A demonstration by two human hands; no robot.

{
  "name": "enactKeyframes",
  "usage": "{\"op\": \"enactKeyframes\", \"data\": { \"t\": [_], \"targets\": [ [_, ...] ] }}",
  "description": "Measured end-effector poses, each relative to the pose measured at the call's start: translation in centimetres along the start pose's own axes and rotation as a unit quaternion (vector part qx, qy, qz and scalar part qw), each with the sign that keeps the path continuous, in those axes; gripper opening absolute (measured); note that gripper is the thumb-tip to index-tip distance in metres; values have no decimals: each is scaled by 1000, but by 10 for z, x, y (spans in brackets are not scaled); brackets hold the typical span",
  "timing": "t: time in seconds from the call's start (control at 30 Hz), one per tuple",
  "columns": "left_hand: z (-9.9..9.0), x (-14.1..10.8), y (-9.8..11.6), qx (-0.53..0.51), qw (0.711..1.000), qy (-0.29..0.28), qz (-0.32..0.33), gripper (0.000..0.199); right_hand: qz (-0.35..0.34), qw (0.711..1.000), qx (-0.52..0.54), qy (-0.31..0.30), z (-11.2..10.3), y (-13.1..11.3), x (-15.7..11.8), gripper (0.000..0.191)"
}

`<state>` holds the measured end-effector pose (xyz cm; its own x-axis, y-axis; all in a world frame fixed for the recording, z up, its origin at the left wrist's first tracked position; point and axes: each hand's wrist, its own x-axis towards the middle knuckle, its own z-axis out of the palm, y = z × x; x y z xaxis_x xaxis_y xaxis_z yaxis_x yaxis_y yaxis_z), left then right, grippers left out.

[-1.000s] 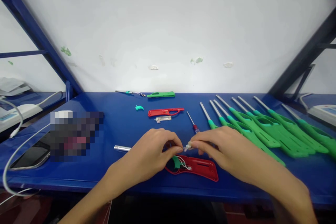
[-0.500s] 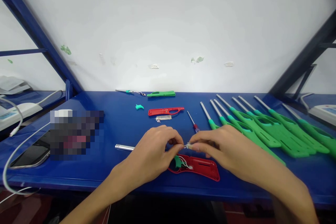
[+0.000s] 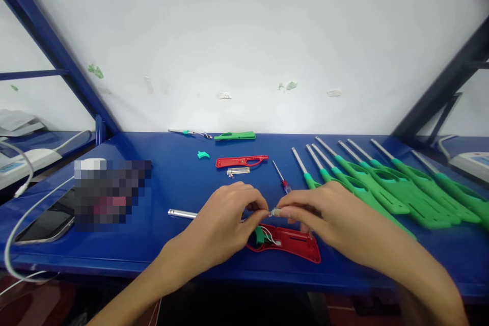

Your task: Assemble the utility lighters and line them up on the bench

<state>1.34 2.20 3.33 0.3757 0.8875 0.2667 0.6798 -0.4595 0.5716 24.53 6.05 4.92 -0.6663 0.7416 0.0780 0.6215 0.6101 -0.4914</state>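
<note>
My left hand [image 3: 225,219] and my right hand [image 3: 324,214] meet above the desk, fingertips pinched at either end of a small clear plastic part [image 3: 274,212]. Most of that part is hidden by my fingers. Directly below lies an open red lighter shell half [image 3: 300,247], with a green trigger [image 3: 260,235] and white wires [image 3: 270,234] inside. A metal lighter tube [image 3: 182,214] sticks out to the left from under my left hand. Just beyond my right hand rests a screwdriver [image 3: 284,181] with a red handle.
Several green long-necked lighters [image 3: 382,188] lie side by side at the right. Farther back are a red shell half [image 3: 240,161], a clear fuel tank [image 3: 239,171], a green trigger [image 3: 203,155] and a green shell [image 3: 235,136]. A phone [image 3: 48,224] and white cable occupy the left.
Both hands stay almost in place, still pinching the clear part. The fingers of my right hand have shifted slightly around it, and the part looks turned a little.
</note>
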Motion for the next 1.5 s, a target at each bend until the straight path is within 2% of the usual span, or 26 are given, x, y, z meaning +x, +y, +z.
{"op": "enactKeyframes", "data": {
  "t": [0.7, 1.17, 1.33, 1.43, 1.5],
  "targets": [
    [-1, -1, -2, -5, 1000, -15, -4, 12, -22, 999, 34, 1, -1, 6, 1, 38],
    [-3, -3, 2, 19, 998, -32, 42, 15, -41, 999, 26, 5, -2, 2, -2, 36],
    [-4, -5, 2, 22, 997, -45, 53, 15, -21, 999, 40, -12, -2, 4, -1, 35],
    [-1, -4, -2, 35, 997, -44, 60, 11, 10, 997, 73, -37, -3, 8, -2, 46],
    [1, -3, -6, 45, 996, -40, 58, 9, 22, 995, 85, -50, -3, 9, -3, 44]
  ]
}}
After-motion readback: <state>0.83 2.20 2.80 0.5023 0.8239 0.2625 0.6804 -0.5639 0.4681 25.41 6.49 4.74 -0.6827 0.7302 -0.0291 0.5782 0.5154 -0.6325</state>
